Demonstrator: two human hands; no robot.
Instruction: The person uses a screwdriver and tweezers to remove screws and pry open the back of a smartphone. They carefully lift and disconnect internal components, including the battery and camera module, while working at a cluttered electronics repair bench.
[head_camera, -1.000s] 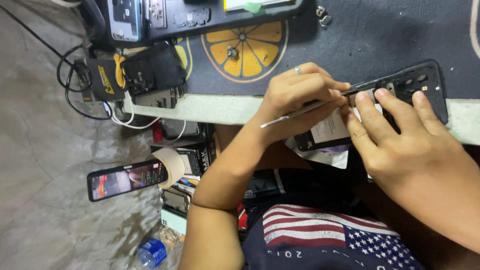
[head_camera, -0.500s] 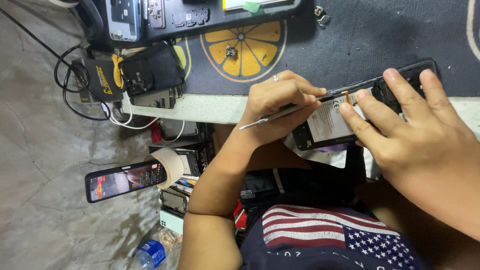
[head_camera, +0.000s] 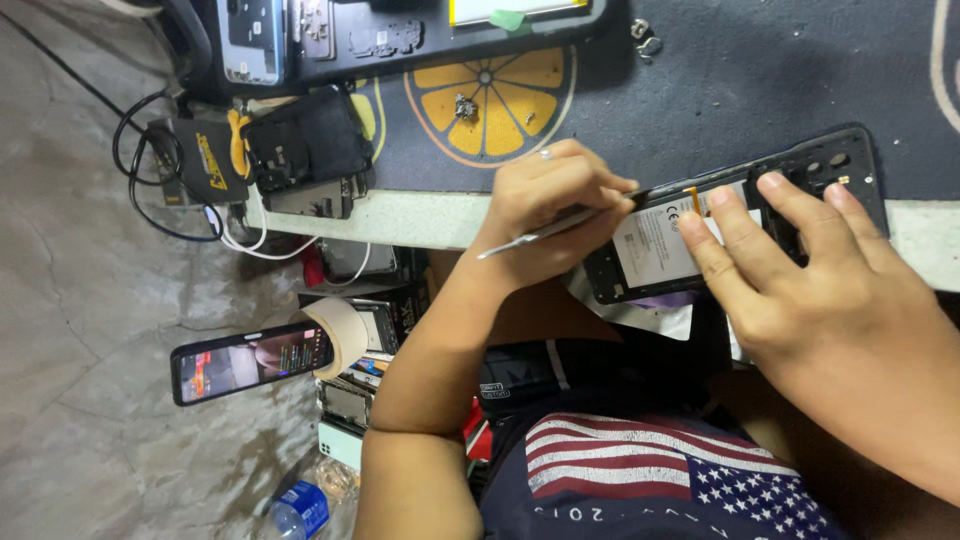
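Observation:
My left hand (head_camera: 548, 200) grips a thin metal pry tool (head_camera: 522, 240) with its tip at the upper edge of an opened black phone (head_camera: 835, 165). The phone lies back side up at the table's edge, with its white-labelled battery (head_camera: 650, 245) showing. My right hand (head_camera: 830, 300) lies on the phone, fingers spread over the battery and the frame, and holds it down. A ring sits on one finger of my left hand. A small orange tab (head_camera: 692, 198) shows beside the tool tip.
A dark mat with an orange-slice print (head_camera: 490, 100) covers the table (head_camera: 400, 215). A tray of phone parts (head_camera: 300, 40) and a black device with cables (head_camera: 205, 160) stand at the left. On the floor are a lit phone (head_camera: 250, 360), a tape roll (head_camera: 345, 335) and a water bottle (head_camera: 300, 512).
My left hand and the tool have slid a little to the left along the phone's edge. My right fingers have shifted down onto the battery.

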